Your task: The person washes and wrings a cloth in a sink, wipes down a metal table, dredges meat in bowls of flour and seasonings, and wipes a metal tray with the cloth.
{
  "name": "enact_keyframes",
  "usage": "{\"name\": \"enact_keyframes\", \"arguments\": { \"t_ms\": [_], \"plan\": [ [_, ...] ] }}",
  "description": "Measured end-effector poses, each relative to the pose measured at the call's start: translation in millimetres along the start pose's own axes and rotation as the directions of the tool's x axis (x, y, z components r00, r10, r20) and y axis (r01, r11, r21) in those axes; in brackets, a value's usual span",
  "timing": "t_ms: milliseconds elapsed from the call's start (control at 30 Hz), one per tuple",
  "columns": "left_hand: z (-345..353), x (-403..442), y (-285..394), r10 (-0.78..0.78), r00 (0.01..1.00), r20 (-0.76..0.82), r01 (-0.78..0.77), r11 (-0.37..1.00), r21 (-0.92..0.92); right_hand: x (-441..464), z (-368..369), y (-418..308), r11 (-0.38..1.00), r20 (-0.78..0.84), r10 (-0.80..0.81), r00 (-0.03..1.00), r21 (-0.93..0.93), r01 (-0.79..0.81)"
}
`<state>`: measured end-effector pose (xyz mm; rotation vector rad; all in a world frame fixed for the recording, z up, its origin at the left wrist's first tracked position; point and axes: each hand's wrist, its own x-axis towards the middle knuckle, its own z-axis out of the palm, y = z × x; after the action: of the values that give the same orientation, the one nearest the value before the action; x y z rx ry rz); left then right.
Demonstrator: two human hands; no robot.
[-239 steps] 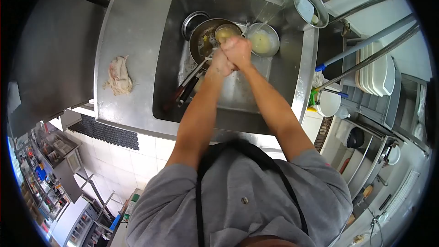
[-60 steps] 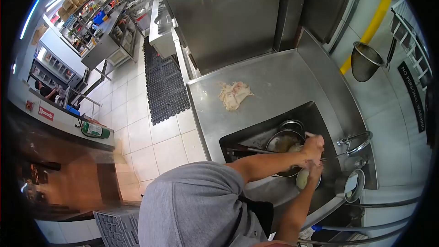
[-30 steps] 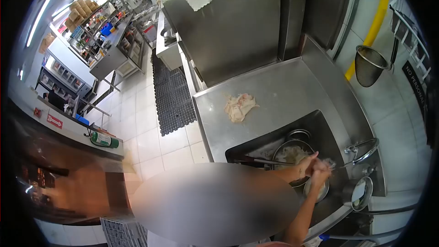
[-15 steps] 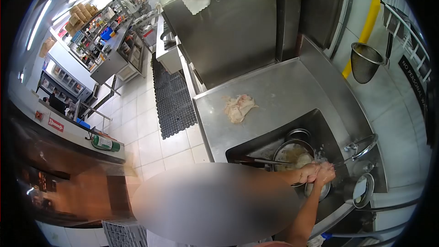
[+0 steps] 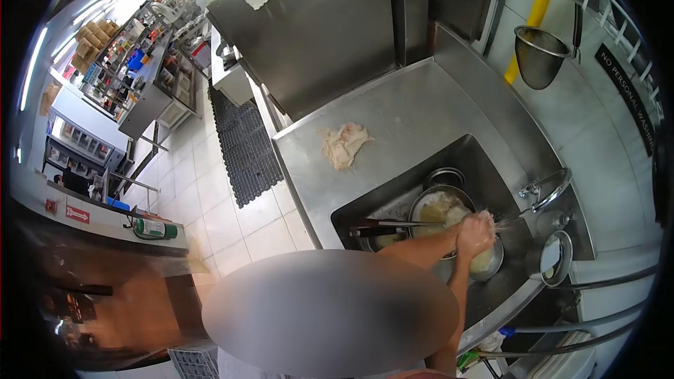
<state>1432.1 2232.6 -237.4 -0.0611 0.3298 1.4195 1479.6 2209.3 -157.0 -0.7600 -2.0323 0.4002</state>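
Pan (image 5: 415,203): in the sink (image 5: 491,177); likely rigid, heavy, slippery when wet. Take hold at the rim. Hands (image 5: 477,234): clasped together above; cannot tell whether the fingers grip anything. Bowl (image 5: 498,260): beside the pan, likely lighter; support opposite rims. One second earlier, fingers were spread wider.

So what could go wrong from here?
Water from the faucet breaks on the clasped hands and may splash into the large pan and small bowl below.
The left forearm runs close to the long handles across the pan, so a bump could shift them.
The metal container at the sink's edge might tip if knocked.
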Motion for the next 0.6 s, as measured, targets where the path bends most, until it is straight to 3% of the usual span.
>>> {"name": "enact_keyframes", "arguments": {
  "t_ms": [33,67,100,133,200,233,300,333,367,400,467,500,533,600],
  "plan": [
    [21,-16,0,0.033,0.991,-0.127,-0.023,0.997,0.080,8,0,17,0.992,-0.002,0.015,1.000,-0.125,-0.015],
    [34,-28,3,0.060,0.978,-0.197,-0.032,0.989,0.143,15,3,40,0.909,0.144,0.074,0.987,-0.416,-0.007],
    [43,-38,5,0.081,0.964,-0.254,-0.033,0.981,0.190,18,4,62,0.745,0.270,0.183,0.945,-0.666,0.046],
    [50,-49,8,0.094,0.951,-0.294,-0.029,0.975,0.220,20,3,82,0.934,0.201,0.350,0.915,-0.140,-0.327],
    [56,-65,15,0.090,0.952,-0.292,-0.032,0.980,0.199,14,6,114,0.896,0.121,0.328,0.937,0.275,-0.349],
    [55,-68,21,0.079,0.961,-0.266,-0.038,0.987,0.156,15,3,118,0.992,0.105,0.107,0.989,0.052,-0.113],
    [45,-65,28,0.060,0.984,-0.165,-0.048,0.996,0.078,13,-9,62,0.829,0.229,0.526,0.819,0.078,-0.554],
    [32,-58,30,0.068,0.994,-0.084,-0.063,0.996,0.061,9,-11,35,0.891,0.182,0.341,0.922,0.251,-0.379],
    [4,-45,26,0.134,0.988,0.080,-0.142,0.983,0.116,2,-13,27,0.968,0.091,-0.024,0.996,0.252,0.001],
    [-23,-33,21,0.195,0.951,0.241,-0.233,0.962,0.142,-1,-14,-5,0.953,0.157,0.007,0.988,0.299,-0.054],
    [-5,-43,10,0.358,0.743,0.566,-0.465,0.884,0.051,-17,10,-24,0.995,-0.056,0.089,0.994,-0.041,-0.091],
    [-5,-35,12,0.287,0.851,0.440,-0.358,0.930,0.086,-8,-7,-34,0.996,-0.071,0.085,0.994,0.017,-0.084],
    [-8,-35,12,0.240,0.898,0.370,-0.296,0.950,0.103,-5,-18,-40,0.994,-0.081,0.081,0.993,0.081,-0.074],
    [-7,-34,12,0.126,0.979,0.162,-0.147,0.982,0.123,-10,-7,-5,0.991,-0.024,0.131,0.991,-0.022,-0.132]
  ]
}}
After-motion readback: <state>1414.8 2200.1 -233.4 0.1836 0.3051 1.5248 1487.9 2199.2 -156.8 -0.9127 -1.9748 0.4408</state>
